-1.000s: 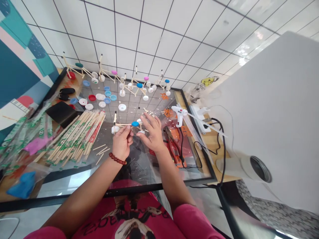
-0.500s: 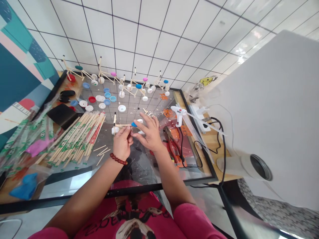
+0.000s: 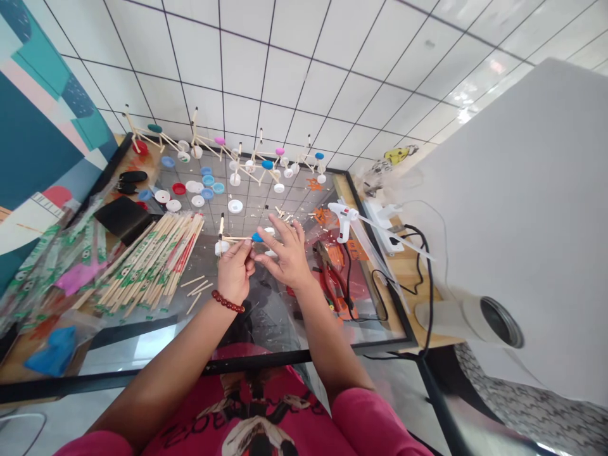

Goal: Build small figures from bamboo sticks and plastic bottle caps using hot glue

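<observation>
A small toy tricycle (image 3: 236, 239) of wooden sticks and white bottle-cap wheels stands on the glass table top, its upright stick at the left. On it sits a blue clay-like seat (image 3: 257, 237). My left hand (image 3: 235, 269), with a red bead bracelet, is closed, thumb and forefinger pinched on the model just below the seat. My right hand (image 3: 284, 253) has its fingers spread, with a finger close to or touching the seat's right side. It partly hides the rear wheels. What lies inside the left pinch is hidden.
Several finished stick tricycles (image 3: 267, 164) line the back edge. Loose bottle caps (image 3: 208, 180) lie before them. Wrapped chopsticks (image 3: 152, 263) pile up at left, with short cut sticks (image 3: 194, 290) beside. At right are a glue gun (image 3: 342, 220), pliers (image 3: 329, 272) and a black cable.
Both hands hold nearly the same pose around the model. The whole view has shifted slightly, so everything sits a little further right.
</observation>
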`<state>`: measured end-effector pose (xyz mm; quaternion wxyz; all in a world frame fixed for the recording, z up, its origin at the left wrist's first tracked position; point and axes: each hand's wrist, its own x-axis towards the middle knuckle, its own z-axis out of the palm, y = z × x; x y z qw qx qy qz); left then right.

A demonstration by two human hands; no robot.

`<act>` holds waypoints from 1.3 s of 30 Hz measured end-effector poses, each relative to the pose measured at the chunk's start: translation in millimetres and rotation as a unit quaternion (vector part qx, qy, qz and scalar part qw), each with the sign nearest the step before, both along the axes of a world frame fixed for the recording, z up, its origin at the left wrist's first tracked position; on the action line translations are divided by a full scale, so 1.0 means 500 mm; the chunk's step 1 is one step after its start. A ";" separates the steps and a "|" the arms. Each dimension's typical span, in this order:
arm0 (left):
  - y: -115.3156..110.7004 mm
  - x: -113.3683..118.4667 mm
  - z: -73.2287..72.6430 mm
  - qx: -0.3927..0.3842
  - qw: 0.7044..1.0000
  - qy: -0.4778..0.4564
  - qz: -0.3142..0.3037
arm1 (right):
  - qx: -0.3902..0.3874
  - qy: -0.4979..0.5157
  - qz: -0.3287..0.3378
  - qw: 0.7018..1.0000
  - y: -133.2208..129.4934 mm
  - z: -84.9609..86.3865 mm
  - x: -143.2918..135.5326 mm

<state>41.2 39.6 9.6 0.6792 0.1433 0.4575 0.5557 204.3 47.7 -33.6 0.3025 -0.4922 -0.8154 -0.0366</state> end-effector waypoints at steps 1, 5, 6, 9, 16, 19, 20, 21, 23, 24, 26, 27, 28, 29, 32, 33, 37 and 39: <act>0.000 0.000 0.000 0.000 1.000 0.000 -0.001 | 0.008 0.011 -0.002 1.000 -0.002 0.000 0.001; 0.001 0.000 0.002 0.003 1.000 0.013 -0.006 | 0.025 0.006 -0.016 1.000 -0.009 -0.001 0.007; 0.001 0.000 0.002 0.006 1.000 0.016 -0.008 | 0.021 -0.002 -0.019 1.000 -0.011 -0.001 0.007; 0.001 0.001 0.003 0.012 1.000 0.018 -0.011 | 0.005 -0.013 -0.012 1.000 -0.011 -0.002 0.007; -0.002 0.001 -0.001 0.012 1.000 0.004 0.002 | -0.023 0.053 -0.006 0.998 -0.004 -0.001 0.002; -0.002 0.001 -0.005 0.007 1.000 -0.007 0.006 | -0.051 0.114 -0.009 0.992 -0.007 -0.003 0.000; 0.000 0.000 -0.007 0.007 1.000 -0.013 0.004 | -0.061 0.130 -0.006 0.990 -0.009 -0.005 0.000; 0.001 -0.001 -0.008 0.006 1.000 -0.021 -0.001 | -0.070 0.143 -0.004 0.987 -0.011 -0.008 -0.001; 0.005 -0.003 -0.010 0.005 0.999 -0.046 -0.013 | -0.088 0.163 -0.003 0.983 -0.015 -0.014 -0.003; 0.008 -0.004 -0.011 0.003 0.998 -0.061 -0.020 | -0.095 0.174 -0.002 0.980 -0.016 -0.017 -0.004; 0.010 -0.005 -0.013 0.000 0.995 -0.092 -0.034 | -0.100 0.207 0.001 0.973 -0.015 -0.020 -0.008; 0.011 -0.005 -0.014 0.001 0.994 -0.105 -0.038 | -0.100 0.229 0.003 0.968 -0.013 -0.021 -0.010; 0.011 -0.005 -0.015 0.003 0.992 -0.117 -0.040 | -0.100 0.249 0.005 0.963 -0.011 -0.020 -0.012; 0.011 -0.005 -0.016 0.006 0.991 -0.126 -0.039 | -0.100 0.267 0.005 0.959 -0.007 -0.018 -0.015; 0.010 -0.003 -0.021 0.010 0.991 -0.133 -0.024 | -0.107 0.286 0.005 0.952 0.005 -0.011 -0.027; 0.010 -0.002 -0.022 0.007 0.991 -0.130 -0.018 | -0.112 0.284 0.006 0.952 0.009 -0.009 -0.032; 0.010 0.002 -0.021 -0.001 0.994 -0.112 0.003 | -0.126 0.275 0.005 0.953 0.021 -0.006 -0.047; 0.009 0.003 -0.018 -0.001 0.995 -0.104 0.000 | -0.123 0.285 0.007 0.951 0.026 -0.008 -0.052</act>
